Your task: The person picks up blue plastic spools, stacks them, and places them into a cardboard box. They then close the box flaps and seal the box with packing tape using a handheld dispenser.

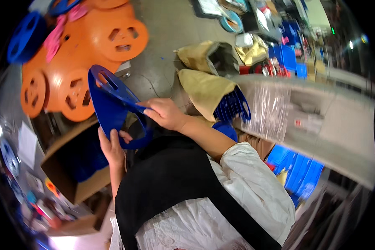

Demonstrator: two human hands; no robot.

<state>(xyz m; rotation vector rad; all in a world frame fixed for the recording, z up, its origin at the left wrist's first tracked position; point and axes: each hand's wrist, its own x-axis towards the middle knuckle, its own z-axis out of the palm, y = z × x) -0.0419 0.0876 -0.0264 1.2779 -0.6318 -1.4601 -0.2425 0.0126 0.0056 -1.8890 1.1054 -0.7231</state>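
In front of my body I hold a blue plastic part (106,109) with a rounded top, slots cut through it and a wide opening at its lower end. My left hand (112,148) grips its lower edge, thumb and fingers on either side of the wall. On the right edge, my right hand (166,113) is closed with its fingers pressed to the rim. Beyond the part lies a large orange plastic piece (85,39) with several round, slotted lobes. Under my left forearm stands an open cardboard box (60,156) with blue things inside, hard to make out.
A tan sack (202,89) holding stacked blue slotted parts lies to the right, with another open sack (200,58) behind it. A long pale bench or panel (321,112), partly wrapped in clear film, runs along the right. Blue bins (296,171) sit below it.
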